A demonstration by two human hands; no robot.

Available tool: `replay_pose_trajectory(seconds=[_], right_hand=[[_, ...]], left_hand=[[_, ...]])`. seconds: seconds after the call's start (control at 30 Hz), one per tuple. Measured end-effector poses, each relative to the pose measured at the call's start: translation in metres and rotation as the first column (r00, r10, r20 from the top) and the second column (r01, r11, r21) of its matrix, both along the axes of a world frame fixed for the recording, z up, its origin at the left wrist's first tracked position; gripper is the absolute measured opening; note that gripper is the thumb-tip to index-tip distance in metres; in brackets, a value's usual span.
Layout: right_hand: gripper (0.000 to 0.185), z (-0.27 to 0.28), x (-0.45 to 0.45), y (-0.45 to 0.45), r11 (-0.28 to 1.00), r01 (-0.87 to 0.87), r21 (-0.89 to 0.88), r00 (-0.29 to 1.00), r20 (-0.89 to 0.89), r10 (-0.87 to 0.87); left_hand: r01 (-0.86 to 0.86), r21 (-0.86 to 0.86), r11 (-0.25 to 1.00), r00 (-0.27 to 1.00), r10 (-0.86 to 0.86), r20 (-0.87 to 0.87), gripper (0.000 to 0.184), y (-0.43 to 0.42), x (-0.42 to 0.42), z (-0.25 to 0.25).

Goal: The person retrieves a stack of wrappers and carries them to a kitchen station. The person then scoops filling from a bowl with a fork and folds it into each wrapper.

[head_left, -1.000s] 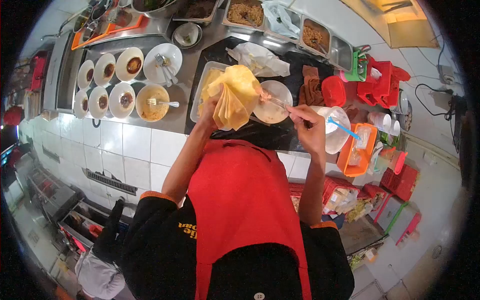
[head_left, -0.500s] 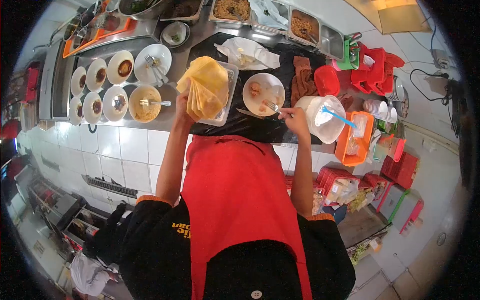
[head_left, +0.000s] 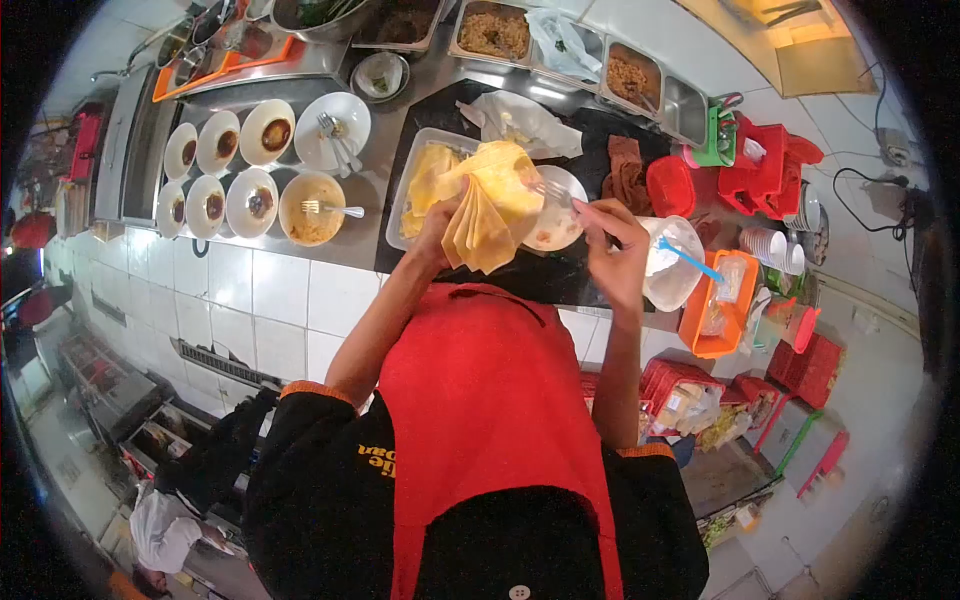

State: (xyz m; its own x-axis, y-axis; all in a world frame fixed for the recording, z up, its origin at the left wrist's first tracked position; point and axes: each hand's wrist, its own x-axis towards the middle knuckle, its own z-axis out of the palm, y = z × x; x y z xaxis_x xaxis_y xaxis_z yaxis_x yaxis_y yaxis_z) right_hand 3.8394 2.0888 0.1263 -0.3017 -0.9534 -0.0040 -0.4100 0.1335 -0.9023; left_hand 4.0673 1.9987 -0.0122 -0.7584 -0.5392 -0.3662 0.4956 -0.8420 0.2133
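A fanned stack of thin yellow wrappers (head_left: pixel 492 212) is in my left hand (head_left: pixel 436 236), held over the gap between a clear tray (head_left: pixel 398 212) of more wrappers and a white plate (head_left: pixel 572 196). My right hand (head_left: pixel 612 240) grips a fork (head_left: pixel 556 192), whose tines reach the top wrapper's right edge. Bits of pinkish filling (head_left: pixel 548 238) lie on the plate. Beside my right hand stands a white tub (head_left: pixel 672 284) with a blue spoon (head_left: pixel 690 258) in it.
Several bowls with dark sauce (head_left: pixel 250 200) and a bowl with a fork (head_left: pixel 300 228) stand at the left. Metal food pans (head_left: pixel 492 32) line the back. An orange basket (head_left: pixel 708 346) and a red bowl (head_left: pixel 670 186) are at the right. A person (head_left: pixel 165 528) is at lower left.
From half a second ago, the fork has gone from the plate up to the wrappers. My left hand has brought the wrappers right, beside the plate, and they now overlap its left edge.
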Motion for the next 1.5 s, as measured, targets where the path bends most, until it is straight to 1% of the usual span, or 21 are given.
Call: replay_pose_trajectory(seconds=[0.1,0.27,0.37,0.43,0.5,0.57,0.6,0.7,0.8,0.87,0.9,0.97,1.03,1.1,1.13,1.17,1.23,1.27,1.3,1.43,1.5], right_hand=[[0.027,-0.020,0.008,-0.014,0.976,-0.025,-0.216,0.996,-0.085,0.007],[0.026,-0.035,0.000,-0.017,0.961,-0.028,-0.276,0.999,0.008,0.032],[0.028,-0.016,-0.013,-0.010,0.986,-0.012,-0.167,1.000,0.020,0.016],[0.028,0.001,-0.021,-0.006,0.998,-0.066,-0.011,0.964,0.257,0.067],[0.028,0.013,-0.020,-0.013,0.997,-0.083,0.007,0.957,0.278,0.077],[0.036,0.014,-0.022,-0.030,0.955,-0.283,-0.089,0.959,-0.055,0.279],[0.046,0.011,-0.022,-0.032,0.969,-0.244,-0.027,0.957,0.152,0.246],[0.046,0.016,-0.015,-0.031,0.976,-0.219,0.015,0.970,0.110,0.216],[0.042,0.012,0.007,-0.029,0.975,-0.180,-0.128,0.975,0.106,0.194],[0.039,-0.006,0.014,-0.029,0.973,-0.160,-0.167,0.976,0.119,0.181],[0.036,-0.012,0.015,-0.029,0.969,-0.137,-0.208,0.977,0.131,0.166],[0.034,-0.009,0.007,-0.027,0.978,-0.127,-0.165,0.977,0.151,0.152],[0.030,0.000,-0.009,-0.023,0.991,-0.116,-0.060,0.987,0.105,0.122],[0.027,-0.004,-0.019,-0.024,0.987,-0.154,-0.050,0.979,0.126,0.159],[0.028,-0.005,-0.020,-0.024,0.985,-0.169,-0.014,0.958,0.231,0.168],[0.029,0.002,-0.017,-0.028,0.982,-0.190,0.017,0.927,0.332,0.174],[0.028,0.008,0.001,-0.038,0.980,-0.196,-0.021,0.901,0.391,0.189],[0.026,0.005,0.006,-0.042,0.981,-0.193,-0.012,0.957,0.220,0.191],[0.024,0.001,0.011,-0.045,0.982,-0.190,-0.003,0.981,0.040,0.190],[0.023,-0.007,0.034,-0.043,0.975,-0.153,-0.161,0.972,-0.202,0.119],[0.025,-0.016,0.053,-0.039,0.952,-0.174,-0.251,0.982,-0.118,0.148]], left_hand=[[-0.026,0.033,0.999,0.999,0.026,0.025,0.048,-0.001,-0.010,0.026],[-0.113,0.058,0.992,0.994,0.113,0.005,0.050,-0.006,-0.006,0.045],[-0.190,0.012,0.982,0.982,0.190,0.009,0.049,-0.011,0.006,0.030],[-0.211,-0.060,0.976,0.977,0.209,-0.027,0.047,-0.013,0.015,0.018],[-0.128,-0.336,0.933,0.904,0.249,0.348,0.040,-0.012,0.016,0.019],[-0.062,-0.296,0.953,0.931,0.161,0.326,0.036,-0.011,0.008,0.028],[-0.065,-0.358,0.931,0.938,0.179,0.296,0.037,-0.008,0.002,0.034],[-0.106,-0.352,0.930,0.955,0.194,0.225,0.044,-0.007,0.000,0.048],[-0.159,-0.131,0.979,0.980,0.172,0.097,0.048,-0.006,0.002,0.044],[-0.119,-0.031,0.992,0.905,0.095,-0.414,0.056,-0.012,0.003,0.040],[-0.118,-0.028,0.993,0.906,0.096,-0.413,0.056,-0.012,0.004,0.044],[-0.272,0.038,0.962,0.962,0.272,-0.003,0.056,-0.008,0.007,0.053],[-0.274,-0.045,0.961,0.961,0.271,-0.056,0.051,-0.014,0.015,0.041],[-0.250,-0.235,0.939,0.940,0.177,-0.291,0.047,-0.022,0.020,0.035],[-0.221,-0.186,0.957,0.975,0.214,-0.056,0.049,-0.021,0.020,0.032],[-0.216,-0.183,0.959,0.976,0.209,-0.056,0.049,-0.018,0.014,0.033],[-0.148,-0.091,0.985,0.948,0.167,0.269,0.048,-0.006,-0.004,0.041],[0.001,-0.287,0.958,0.896,0.127,0.426,0.048,-0.002,-0.007,0.052],[0.003,-0.287,0.958,0.897,0.124,0.424,0.048,-0.001,-0.012,0.052],[-0.005,-0.117,0.993,0.949,0.042,0.314,0.053,-0.004,-0.015,0.038],[-0.022,-0.021,1.000,0.973,0.017,-0.231,0.054,-0.016,-0.008,0.018]])
